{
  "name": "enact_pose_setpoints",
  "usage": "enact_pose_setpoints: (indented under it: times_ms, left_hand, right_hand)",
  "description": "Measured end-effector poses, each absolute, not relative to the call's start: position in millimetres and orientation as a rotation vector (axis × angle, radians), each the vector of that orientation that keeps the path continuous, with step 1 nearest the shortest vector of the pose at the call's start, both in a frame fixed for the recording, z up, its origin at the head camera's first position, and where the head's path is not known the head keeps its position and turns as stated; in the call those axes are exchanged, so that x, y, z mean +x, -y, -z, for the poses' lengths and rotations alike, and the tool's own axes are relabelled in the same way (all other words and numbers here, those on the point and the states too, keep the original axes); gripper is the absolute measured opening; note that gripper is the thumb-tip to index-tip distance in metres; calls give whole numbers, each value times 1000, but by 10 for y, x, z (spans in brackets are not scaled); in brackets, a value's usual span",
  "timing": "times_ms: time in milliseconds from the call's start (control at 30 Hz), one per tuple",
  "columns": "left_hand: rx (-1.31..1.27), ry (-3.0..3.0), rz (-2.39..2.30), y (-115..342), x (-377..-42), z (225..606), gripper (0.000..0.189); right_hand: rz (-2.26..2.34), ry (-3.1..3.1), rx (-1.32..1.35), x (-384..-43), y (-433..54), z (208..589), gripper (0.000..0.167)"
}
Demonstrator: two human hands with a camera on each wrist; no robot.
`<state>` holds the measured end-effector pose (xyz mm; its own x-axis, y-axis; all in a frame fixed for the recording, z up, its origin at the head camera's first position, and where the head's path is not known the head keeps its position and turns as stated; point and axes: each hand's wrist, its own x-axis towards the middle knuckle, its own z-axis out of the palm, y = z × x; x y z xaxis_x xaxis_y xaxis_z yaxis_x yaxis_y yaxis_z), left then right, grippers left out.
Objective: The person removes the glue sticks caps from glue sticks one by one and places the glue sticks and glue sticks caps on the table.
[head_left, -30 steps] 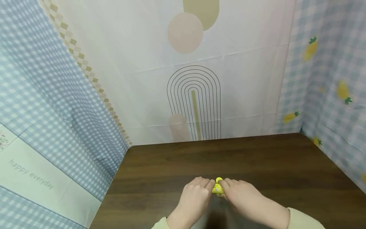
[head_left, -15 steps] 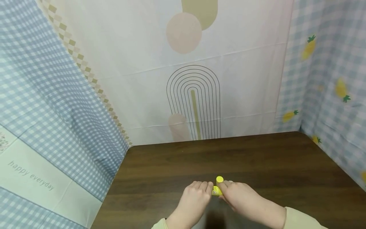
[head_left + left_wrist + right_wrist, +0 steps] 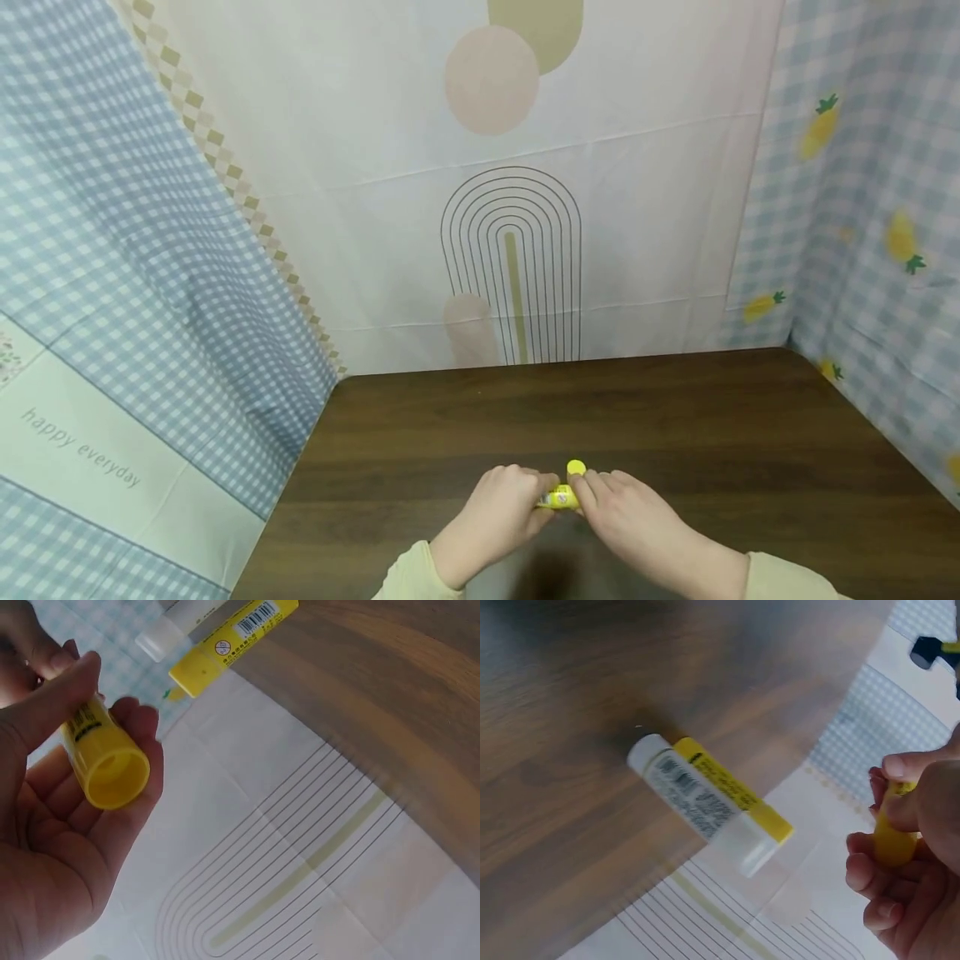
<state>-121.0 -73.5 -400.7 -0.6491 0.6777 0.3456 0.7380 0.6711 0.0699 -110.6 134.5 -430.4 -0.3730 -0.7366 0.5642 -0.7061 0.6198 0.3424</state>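
A yellow glue stick (image 3: 559, 497) lies sideways between my two hands in the head view. My left hand (image 3: 501, 507) grips its left part, thumb and fingers curled round the barrel. The hollow round end of this glue stick (image 3: 116, 776) faces the camera in the left wrist view. My right hand (image 3: 628, 518) grips the other end, fingers curled over it; in the right wrist view the right hand (image 3: 930, 847) covers most of that end. Just beyond the hands, another yellow glue stick (image 3: 225, 649) stands upright on the table beside a white glue stick (image 3: 694, 799).
The brown wooden table (image 3: 420, 425) runs back to a white printed cloth (image 3: 375, 250). Blue checked cloth (image 3: 247, 275) hangs on the left and more checked cloth with pineapples (image 3: 862, 250) on the right. Both standing glue sticks are close to my right fingers.
My left hand has turned at the wrist and shifted slightly left along the held glue stick, so more of its barrel shows. The right hand stays nearly in place.
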Motion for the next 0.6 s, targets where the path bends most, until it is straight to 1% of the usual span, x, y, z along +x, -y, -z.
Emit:
enact_pose_setpoints:
  times_ms: [33,67,167,200,433,600]
  left_hand:
    - [-1139,2624,309,731,-1218,4001,19]
    - [-1146,2649,322,729,-1225,3994,21]
    - [-1148,2700,350,731,-1257,3960,24]
    - [-1143,2712,363,732,-1271,3946,23]
    - [-1181,2830,573,727,-1312,3823,19]
    - [-1196,2922,649,753,-1321,3751,20]
  right_hand:
    - [69,2134,1131,-1106,-1352,4316,12]
    - [82,2124,1133,-1106,-1359,4325,11]
    - [125,2091,1119,-1115,-1364,4332,52]
    - [133,2088,1113,-1121,-1366,4328,56]
    - [175,2044,1190,-1169,-1458,4280,58]
    - [159,1957,1243,-1225,-1478,4273,52]
